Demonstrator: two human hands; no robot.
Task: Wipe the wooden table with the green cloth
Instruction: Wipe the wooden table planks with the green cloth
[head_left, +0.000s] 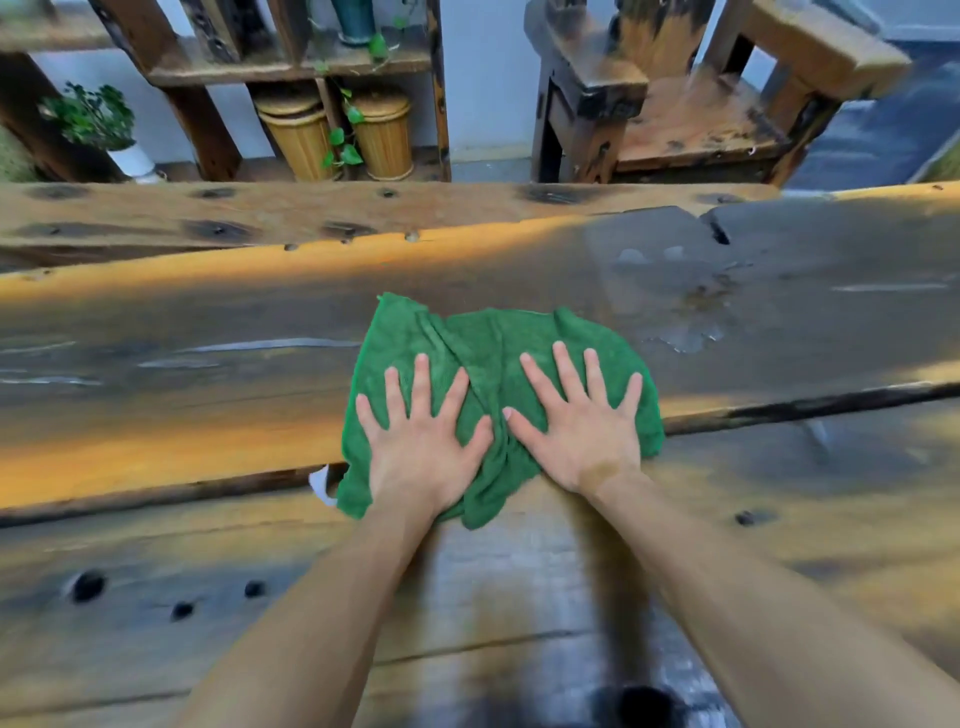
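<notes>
Mid-wipe: left hand (423, 444) and right hand (579, 434) press flat, fingers spread, on green cloth (493, 338) mid-surface (208, 415); seemingly wet patch (685, 332) just right of cloth remains.

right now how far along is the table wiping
Done: the cloth is spread on the table, and wet streaks to the left suggest that part may have been wiped. In hand: the left hand and right hand press flat on the cloth, fingers spread. Left: wet patches just right of the cloth still want wiping, likely the far plank too.
</notes>
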